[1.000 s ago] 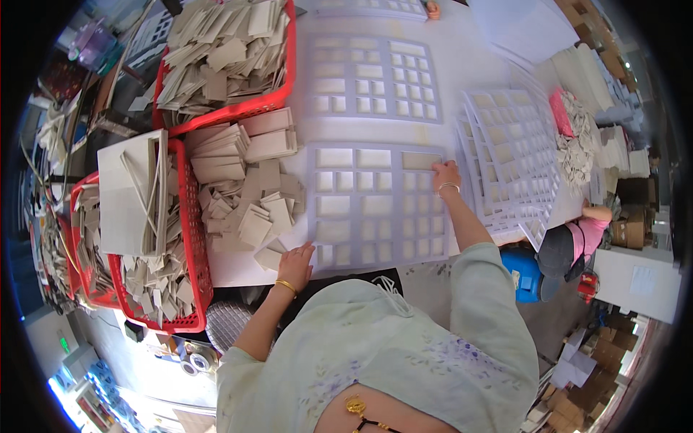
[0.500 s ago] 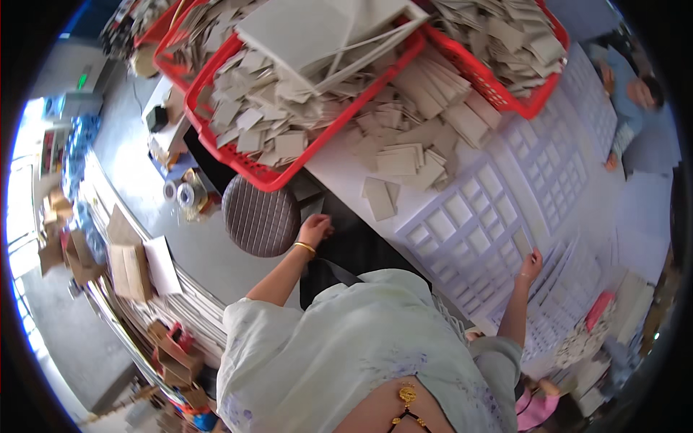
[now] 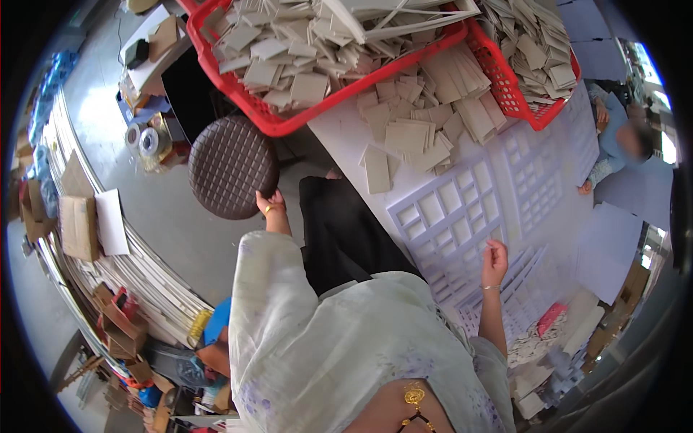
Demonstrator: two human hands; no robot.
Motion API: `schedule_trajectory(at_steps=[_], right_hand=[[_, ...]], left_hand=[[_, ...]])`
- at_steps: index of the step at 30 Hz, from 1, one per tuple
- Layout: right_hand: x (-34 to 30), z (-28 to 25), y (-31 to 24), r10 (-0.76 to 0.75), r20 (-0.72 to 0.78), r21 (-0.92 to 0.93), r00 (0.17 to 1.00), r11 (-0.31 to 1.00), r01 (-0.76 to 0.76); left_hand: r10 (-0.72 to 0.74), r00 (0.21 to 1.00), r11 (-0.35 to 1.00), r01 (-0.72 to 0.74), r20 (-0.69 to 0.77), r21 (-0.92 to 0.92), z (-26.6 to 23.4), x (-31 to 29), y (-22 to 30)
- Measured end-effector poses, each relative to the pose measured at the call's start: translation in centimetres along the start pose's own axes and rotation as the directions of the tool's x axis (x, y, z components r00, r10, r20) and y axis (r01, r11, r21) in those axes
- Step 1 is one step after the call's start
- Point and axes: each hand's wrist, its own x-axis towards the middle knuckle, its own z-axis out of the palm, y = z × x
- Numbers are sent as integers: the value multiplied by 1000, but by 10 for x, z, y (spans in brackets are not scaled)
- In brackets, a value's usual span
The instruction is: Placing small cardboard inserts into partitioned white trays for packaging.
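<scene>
A round brown stool with a quilted seat stands left of my lap. My left hand, with a gold ring, grips the near right edge of its seat, the thumb on top; the fingers under the rim are partly hidden. Over the white table, my right hand is raised with its fingers curled, and no thing shows in it. Beneath and beside it lie a white grid frame with rectangular openings and a stack of similar white grid sheets. Loose grey card pieces lie farther up the table.
Red plastic baskets heaped with card pieces stand at the far side. A second grid panel lies to the right, near a co-worker's hand. Tape rolls, a cardboard box and long white strips are at the left.
My left hand has moved from beside my lap onto the stool's edge. The right hand has come away from the grid frame's edge. The whole view has shifted, and the stool appears nearer.
</scene>
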Motion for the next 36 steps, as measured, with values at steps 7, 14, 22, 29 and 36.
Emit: schedule_trajectory(at_steps=[7, 14, 22, 29, 36], right_hand=[[-90, -71, 53, 185, -16, -69, 983, 980, -186], [-172, -98, 127, 301, -72, -35, 951, 952, -304], [-234, -88, 122, 313, 60, 15, 948, 949, -314], [-253, -5, 124, 212, 549, 229, 809, 892, -390], [-256, 34, 132, 500, 676, -129, 542, 804, -581]], left_hand=[[-129, 992, 991, 129, -6, 24, 15, -33, 13], [-179, 984, 952, 168, 20, 256, -67, -28, 24], [-339, 933, 764, 350, -124, 543, -150, -60, -62], [-660, 720, 553, 272, 215, 788, -289, 72, -87], [-766, 567, 139, -314, 303, 939, -279, 60, -30]])
